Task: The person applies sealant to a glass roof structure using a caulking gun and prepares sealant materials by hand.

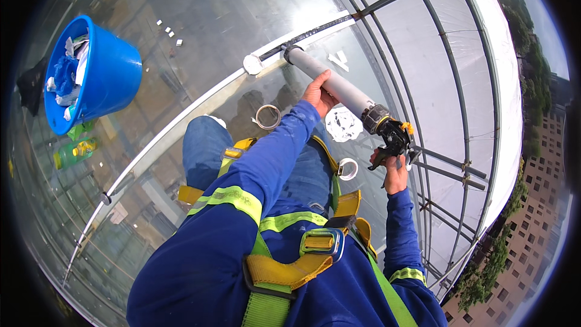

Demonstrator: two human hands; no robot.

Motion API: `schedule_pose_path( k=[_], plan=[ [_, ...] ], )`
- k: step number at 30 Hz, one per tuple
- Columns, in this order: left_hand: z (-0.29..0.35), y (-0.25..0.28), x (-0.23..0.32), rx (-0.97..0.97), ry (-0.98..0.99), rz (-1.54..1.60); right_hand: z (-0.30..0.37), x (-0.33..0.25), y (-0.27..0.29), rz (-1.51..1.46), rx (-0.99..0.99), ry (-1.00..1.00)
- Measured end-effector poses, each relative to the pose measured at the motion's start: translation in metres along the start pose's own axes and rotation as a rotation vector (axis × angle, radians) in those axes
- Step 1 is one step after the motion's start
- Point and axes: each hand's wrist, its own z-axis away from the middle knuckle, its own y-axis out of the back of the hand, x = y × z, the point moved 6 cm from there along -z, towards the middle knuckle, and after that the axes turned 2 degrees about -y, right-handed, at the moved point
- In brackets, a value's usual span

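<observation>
A caulking gun [351,89] with a long grey barrel lies slantwise in front of me, held in both hands. My left hand [321,94] is closed around the middle of the barrel. Its black handle and trigger are in my right hand [396,172], where the fingers wrap round the grip. The dark nozzle end [288,51] is at a black joint [321,28] between glass panels, edged by strips of white tape. A white round piece [252,65] sits on the seam left of the nozzle. Whether the nozzle touches the joint I cannot tell.
On the glass near my legs are a tape roll [258,115], a second roll [341,170] and a smeared white disc [344,128]. A blue bucket [118,72] of rubbish and a green bottle [72,154] stand left. Metal pipes [445,36] and white sheeting rise right.
</observation>
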Motion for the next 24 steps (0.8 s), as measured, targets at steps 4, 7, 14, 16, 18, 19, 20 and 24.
schedule_pose_path(
  k=[4,7,14,16,18,19,20,24],
  plan=[
    [0.001,0.0,-0.001,0.028,-0.005,-0.005,0.001,0.001,0.004,0.084,-0.052,-0.059],
    [-0.003,0.003,-0.002,0.027,-0.001,-0.006,0.002,0.0,0.003,0.083,-0.012,-0.09],
    [-0.01,-0.011,-0.009,0.001,0.013,-0.043,-0.001,-0.004,0.007,0.114,0.105,-0.069],
    [-0.016,-0.014,-0.011,-0.002,0.014,-0.045,-0.004,-0.001,0.01,0.147,0.112,-0.074],
    [-0.022,-0.018,-0.014,-0.006,0.019,-0.048,-0.007,0.003,0.012,0.142,0.136,-0.087],
    [-0.026,-0.019,-0.015,0.011,0.02,-0.061,-0.009,0.005,0.014,0.136,0.159,-0.1],
    [-0.029,-0.02,-0.016,0.029,0.022,-0.076,-0.01,0.006,0.016,0.136,0.161,-0.101],
    [-0.046,-0.028,-0.021,0.042,0.04,-0.107,-0.021,0.01,0.024,0.076,0.115,-0.095]
  ],
)
